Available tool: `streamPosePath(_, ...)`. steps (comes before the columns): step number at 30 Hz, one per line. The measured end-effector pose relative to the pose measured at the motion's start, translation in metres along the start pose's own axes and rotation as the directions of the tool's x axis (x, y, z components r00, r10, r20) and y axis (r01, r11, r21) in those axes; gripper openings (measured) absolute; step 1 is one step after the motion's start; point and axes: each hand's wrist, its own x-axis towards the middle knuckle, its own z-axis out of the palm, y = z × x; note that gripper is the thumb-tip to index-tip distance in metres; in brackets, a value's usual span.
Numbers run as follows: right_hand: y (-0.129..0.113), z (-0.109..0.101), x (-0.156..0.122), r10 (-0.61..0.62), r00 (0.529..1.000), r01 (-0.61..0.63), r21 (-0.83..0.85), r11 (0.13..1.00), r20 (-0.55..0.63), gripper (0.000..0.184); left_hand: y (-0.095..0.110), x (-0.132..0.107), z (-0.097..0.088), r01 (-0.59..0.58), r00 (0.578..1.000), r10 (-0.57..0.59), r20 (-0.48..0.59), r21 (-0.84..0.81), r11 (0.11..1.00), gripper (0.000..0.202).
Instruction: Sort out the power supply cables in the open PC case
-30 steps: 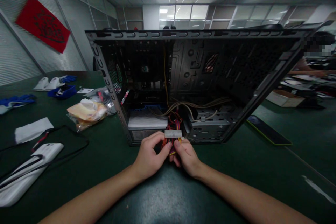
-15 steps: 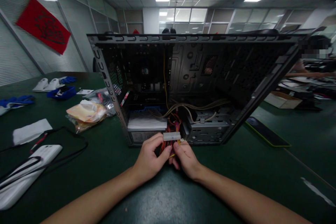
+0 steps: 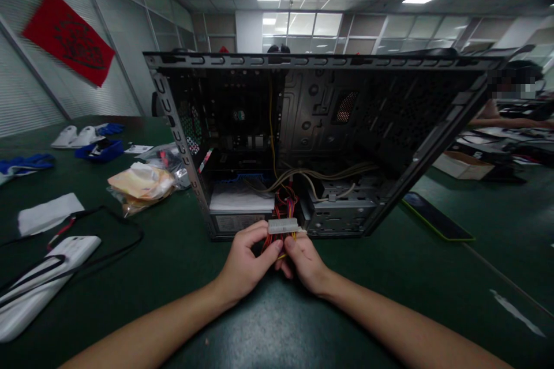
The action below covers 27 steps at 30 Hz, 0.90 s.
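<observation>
An open black computer case (image 3: 320,127) lies on its side on the green table (image 3: 268,323), its inside facing me. A bundle of red, yellow and black wires (image 3: 286,204) runs out of it to a white multi-pin power connector (image 3: 283,225). My left hand (image 3: 246,265) and my right hand (image 3: 305,262) are both closed around the wires just below that connector, in front of the case's lower edge. Beige flat cables (image 3: 329,174) loop inside the case over a metal drive cage (image 3: 341,207).
Left of the case lie plastic bags of parts (image 3: 142,181), a white cloth (image 3: 47,213), a white device with a black cable (image 3: 43,282), blue gloves (image 3: 26,162) and a blue tray (image 3: 99,151). A dark panel with a yellow-green edge (image 3: 437,218) lies at the right. Another person sits at the far right.
Both hands with the connector have shifted slightly, and the connector has tilted a little; the view moved slightly. Nothing was let go.
</observation>
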Motion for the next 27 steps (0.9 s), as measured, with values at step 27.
streamPosePath(27, -0.008, 0.001, 0.002, -0.023, 1.000, 0.024, -0.103, 0.994, 0.013, 0.078, -0.015, -0.003, -0.001, -0.099, 0.995, 0.095, 0.036, 0.112, 0.989, 0.023)
